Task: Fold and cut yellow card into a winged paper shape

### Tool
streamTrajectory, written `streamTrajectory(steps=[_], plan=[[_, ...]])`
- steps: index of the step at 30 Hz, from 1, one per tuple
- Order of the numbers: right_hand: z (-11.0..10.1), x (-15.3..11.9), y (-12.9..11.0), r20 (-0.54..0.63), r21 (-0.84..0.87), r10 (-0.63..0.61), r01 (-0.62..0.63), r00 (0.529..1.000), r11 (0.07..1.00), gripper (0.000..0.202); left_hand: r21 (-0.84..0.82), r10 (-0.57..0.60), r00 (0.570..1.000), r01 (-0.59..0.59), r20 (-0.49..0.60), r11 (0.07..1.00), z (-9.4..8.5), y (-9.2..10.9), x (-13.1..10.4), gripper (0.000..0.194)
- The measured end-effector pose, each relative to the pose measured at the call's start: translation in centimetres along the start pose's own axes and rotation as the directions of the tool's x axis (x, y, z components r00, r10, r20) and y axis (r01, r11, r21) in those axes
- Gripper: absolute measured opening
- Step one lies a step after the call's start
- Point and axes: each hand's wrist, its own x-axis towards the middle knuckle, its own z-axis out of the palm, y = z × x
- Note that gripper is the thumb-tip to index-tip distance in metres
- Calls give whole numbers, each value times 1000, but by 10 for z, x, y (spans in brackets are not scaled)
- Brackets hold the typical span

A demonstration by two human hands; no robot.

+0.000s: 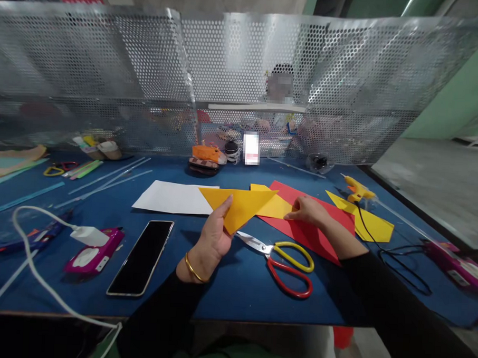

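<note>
My left hand [216,231] grips a folded yellow paper triangle [238,205], thumb on its face and the point downward. To the right, my right hand [309,209] pinches the edge of another yellow paper piece [275,206], its fingertips partly hidden. That piece lies partly behind the triangle and over a red sheet [319,235]. A white sheet [172,197] lies flat to the left of the triangle. Just below both hands rest scissors [265,249] with one yellow and one red handle, blades pointing toward my left hand.
A phone [141,259] and a magenta power strip [95,252] with a white charger lie left. At right are a yellow paper offcut [374,224], a yellow glue gun [357,189] and its black cord. A perforated metal screen [236,57] stands behind, with a person beyond it.
</note>
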Motion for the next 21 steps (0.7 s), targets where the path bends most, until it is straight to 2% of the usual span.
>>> streamTrajectory(steps=[3,6,11,14,16,17,19,21], plan=[[7,1,5,10,122,29,-30,1000,992,37,15,58,998,-58,9,998,-1,-3,0,26],[4,1,13,-20,282,43,-35,999,959,36,29,76,997,-77,31,997,-1,-7,-2,28],[-27,10,30,-156,470,197,-102,968,877,39,60,98,994,-101,41,993,1,-11,-4,25],[-43,7,29,-273,529,242,-65,931,846,39,71,103,992,-108,79,992,-2,-14,-1,20],[-45,-4,18,-348,555,207,22,914,832,39,67,118,987,-126,111,990,-4,-16,3,18],[-43,-12,10,-358,566,158,80,920,820,36,63,127,984,-136,122,989,-6,-17,4,18],[-34,-32,-11,-331,603,21,195,943,773,31,62,132,982,-142,137,988,-8,-19,7,19],[-23,-54,-34,-238,661,-176,292,955,691,34,83,109,981,-123,159,989,-9,-22,9,20]])
